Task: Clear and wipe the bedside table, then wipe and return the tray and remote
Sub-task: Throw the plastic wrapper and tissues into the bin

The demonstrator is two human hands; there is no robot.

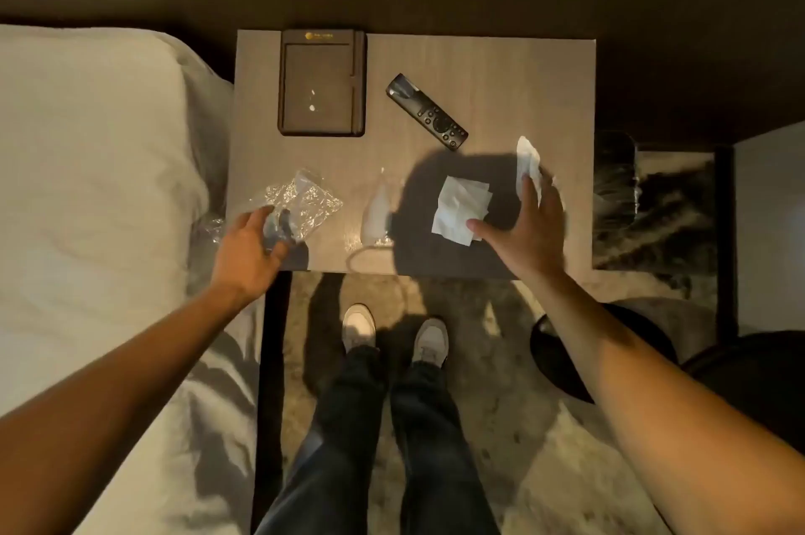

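Note:
On the wooden bedside table (501, 68) a dark tray (322, 85) sits at the back left with small white crumbs in it. A black remote (427, 112) lies diagonally at the middle. My left hand (250, 247) reaches the crinkled clear plastic wrapper (305, 199) near the front left corner, fingers on its edge. My right hand (527, 229) is spread over the front right; its thumb touches a crumpled white tissue (459, 203) and its fingertips touch a second white wrapper (527, 162). A clear plastic piece (377, 212) lies between the hands.
A white bed (96, 186) borders the table's left side. My shoes (394, 334) stand on patterned carpet below the front edge. A dark round bin (562, 356) sits on the floor to the right, next to a dark chair (740, 360).

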